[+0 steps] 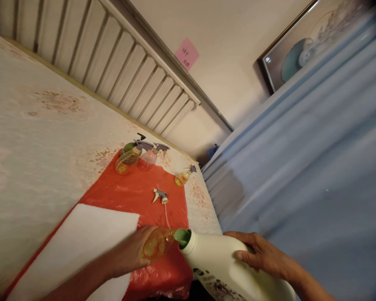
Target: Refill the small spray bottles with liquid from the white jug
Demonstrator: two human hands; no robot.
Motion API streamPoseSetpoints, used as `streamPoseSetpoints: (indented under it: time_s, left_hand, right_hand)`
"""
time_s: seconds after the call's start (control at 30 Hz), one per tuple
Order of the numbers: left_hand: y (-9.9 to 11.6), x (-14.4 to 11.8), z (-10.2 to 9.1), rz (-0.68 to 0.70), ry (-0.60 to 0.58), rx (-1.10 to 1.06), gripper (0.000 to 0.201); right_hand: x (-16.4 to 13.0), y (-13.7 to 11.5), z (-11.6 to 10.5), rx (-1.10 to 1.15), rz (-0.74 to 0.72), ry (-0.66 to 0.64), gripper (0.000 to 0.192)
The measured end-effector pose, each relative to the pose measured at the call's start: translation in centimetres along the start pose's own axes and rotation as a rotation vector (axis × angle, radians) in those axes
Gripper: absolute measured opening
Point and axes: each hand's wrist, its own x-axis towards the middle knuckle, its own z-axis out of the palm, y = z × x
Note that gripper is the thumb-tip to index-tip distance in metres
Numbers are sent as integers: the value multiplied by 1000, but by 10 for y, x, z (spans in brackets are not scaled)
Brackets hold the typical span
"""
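Observation:
My left hand [134, 251] is closed around a small see-through yellow bottle [156, 244] with an open neck. In my right hand [260, 255] is a large cream jug [219, 255], tipped so that its green spout [182, 236] meets or nearly meets the bottle's mouth. Whether liquid is flowing I cannot tell. A trigger spray head [161, 196] with its thin tube lies on the red plastic sheet [125, 188], just beyond the bottle. Under my left forearm is a white cloth [94, 230].
Beyond the sheet's middle stand a yellow spray bottle [125, 163], a pink spray bottle [148, 158] and a dark green pump bottle [132, 149]. A smaller yellow spray bottle [183, 177] is at the right edge. A blue curtain [301, 167] hangs to the right; a slatted rail [119, 62] runs behind.

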Motion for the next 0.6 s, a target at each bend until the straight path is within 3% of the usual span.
streamPoseSetpoints:
  time_s: [0.2,0.6]
  left_hand:
    - [-5,0,2,-6,-3,24,57]
    - [1,0,-1,12,-12,13,53]
  right_hand:
    - [0,-2,0,-8,-5,-3,53]
    - [1,5,0,19,-11,-5,54]
